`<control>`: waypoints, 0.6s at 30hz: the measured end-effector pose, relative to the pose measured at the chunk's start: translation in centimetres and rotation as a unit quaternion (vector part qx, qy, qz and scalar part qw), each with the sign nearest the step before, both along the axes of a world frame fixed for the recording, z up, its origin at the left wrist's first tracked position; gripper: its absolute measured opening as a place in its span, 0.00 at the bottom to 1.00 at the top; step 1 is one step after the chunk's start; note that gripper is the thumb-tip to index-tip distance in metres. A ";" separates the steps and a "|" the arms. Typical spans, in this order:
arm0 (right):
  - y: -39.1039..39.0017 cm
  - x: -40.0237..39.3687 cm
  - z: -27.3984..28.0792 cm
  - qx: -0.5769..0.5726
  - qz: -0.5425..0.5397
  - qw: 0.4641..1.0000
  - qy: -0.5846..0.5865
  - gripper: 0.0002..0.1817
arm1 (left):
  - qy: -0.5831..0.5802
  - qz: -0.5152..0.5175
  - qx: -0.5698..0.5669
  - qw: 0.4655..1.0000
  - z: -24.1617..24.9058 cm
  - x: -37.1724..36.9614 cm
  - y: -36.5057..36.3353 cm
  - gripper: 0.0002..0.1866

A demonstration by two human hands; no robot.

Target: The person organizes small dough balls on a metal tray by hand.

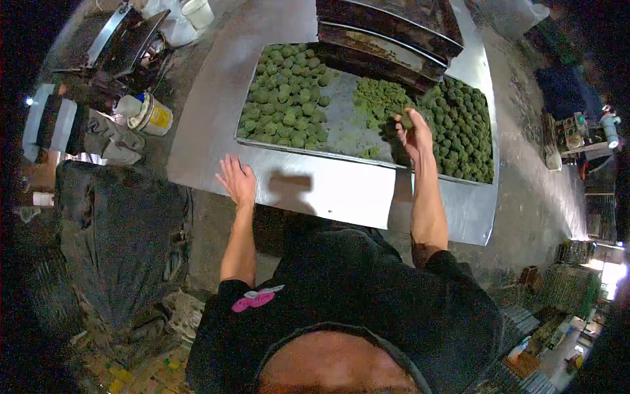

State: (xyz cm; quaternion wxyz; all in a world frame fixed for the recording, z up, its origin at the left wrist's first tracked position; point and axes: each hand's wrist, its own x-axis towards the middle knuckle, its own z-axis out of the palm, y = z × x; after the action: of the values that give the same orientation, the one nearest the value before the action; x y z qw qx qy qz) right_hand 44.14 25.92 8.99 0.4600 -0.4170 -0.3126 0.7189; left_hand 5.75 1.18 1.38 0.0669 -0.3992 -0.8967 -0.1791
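Note:
My left hand rests with spread fingers near the front edge of the metal tabletop, holding nothing. Above the tray's right half, my right hand has its fingers curled round a dark green ball. The shallow metal tray carries a heap of green balls on its left. Darker green balls fill its right side. Between the two heaps lies crumbly green paste, close to my right hand, with smears of it on the tray floor.
Dark stacked trays or boxes stand behind and partly over the tray. A white and yellow bucket is on the floor at left, near dark metal equipment. Dark cloth hangs over something at lower left. More equipment stands far right.

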 end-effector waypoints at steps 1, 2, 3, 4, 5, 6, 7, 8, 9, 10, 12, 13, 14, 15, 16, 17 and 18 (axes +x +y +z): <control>0.0 0.0 -0.2 -0.076 -0.043 0.994 0.062 0.17 | -0.001 -0.004 0.002 1.000 -0.1 0.0 -0.1 0.23; -0.2 -0.4 -0.7 -0.081 -0.057 0.989 0.108 0.19 | 0.002 -0.001 -0.001 1.000 -0.2 -0.1 -0.1 0.23; -0.2 -0.7 -1.0 -0.086 -0.044 0.992 0.080 0.19 | 0.005 0.002 -0.004 1.000 -0.3 -0.1 0.0 0.23; -0.1 -1.2 -1.1 -0.093 -0.030 0.994 0.052 0.19 | 0.006 -0.001 -0.004 1.000 -0.3 -0.1 0.1 0.23; -0.1 -2.1 -1.3 -0.076 -0.037 0.996 -0.005 0.22 | 0.004 -0.005 0.000 1.000 -0.3 -0.1 0.0 0.23; 0.2 -2.7 -1.4 -0.078 -0.038 0.996 -0.003 0.22 | 0.002 -0.007 0.004 1.000 -0.3 -0.2 -0.2 0.23; 0.5 -3.1 -1.6 -0.049 -0.054 0.995 -0.063 0.23 | 0.004 -0.007 -0.001 1.000 -0.2 -0.1 -0.3 0.23; 0.3 -3.7 -1.9 -0.021 -0.068 0.990 -0.121 0.25 | -0.007 -0.012 0.000 1.000 -0.1 0.0 -0.4 0.23; -1.9 -5.3 2.9 -0.028 -0.075 0.971 -0.226 0.28 | -0.017 -0.016 0.001 1.000 0.0 -0.1 -0.5 0.23; -2.0 -5.9 3.4 -0.001 -0.088 0.959 -0.270 0.29 | -0.016 -0.011 -0.004 1.000 -0.1 -0.2 -0.5 0.23; -0.4 -4.7 0.6 0.079 -0.046 0.941 -0.326 0.25 | -0.020 -0.019 0.015 1.000 -0.6 -0.3 -0.5 0.23; -0.7 -4.1 1.1 0.066 0.026 0.965 -0.252 0.17 | -0.023 -0.016 0.014 1.000 -0.7 -0.4 -0.6 0.23; -1.4 -4.3 2.2 0.067 0.029 0.964 -0.257 0.17 | -0.021 -0.015 0.012 1.000 -0.6 -0.4 -0.5 0.23; -2.2 -4.7 3.3 0.050 0.028 0.982 -0.182 0.16 | -0.018 -0.016 0.011 1.000 -0.5 -0.4 -0.3 0.23; -2.4 -4.9 4.0 0.034 0.025 0.993 -0.106 0.16 | -0.023 -0.016 0.014 1.000 -0.4 -0.4 -0.2 0.23; -1.5 -3.9 2.7 0.021 0.052 0.996 -0.070 0.16 | -0.022 -0.012 0.005 1.000 -0.2 -0.4 -0.2 0.23; -0.8 -3.4 1.1 -0.028 0.027 0.999 0.003 0.17 | -0.020 -0.009 -0.004 1.000 -0.1 -0.4 -0.1 0.23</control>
State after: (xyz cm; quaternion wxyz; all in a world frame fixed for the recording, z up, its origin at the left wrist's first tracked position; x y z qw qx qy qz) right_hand 40.73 25.13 10.10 0.4290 -0.4190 -0.3019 0.7411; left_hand 5.40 1.04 1.24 0.0457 -0.4035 -0.8950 -0.1843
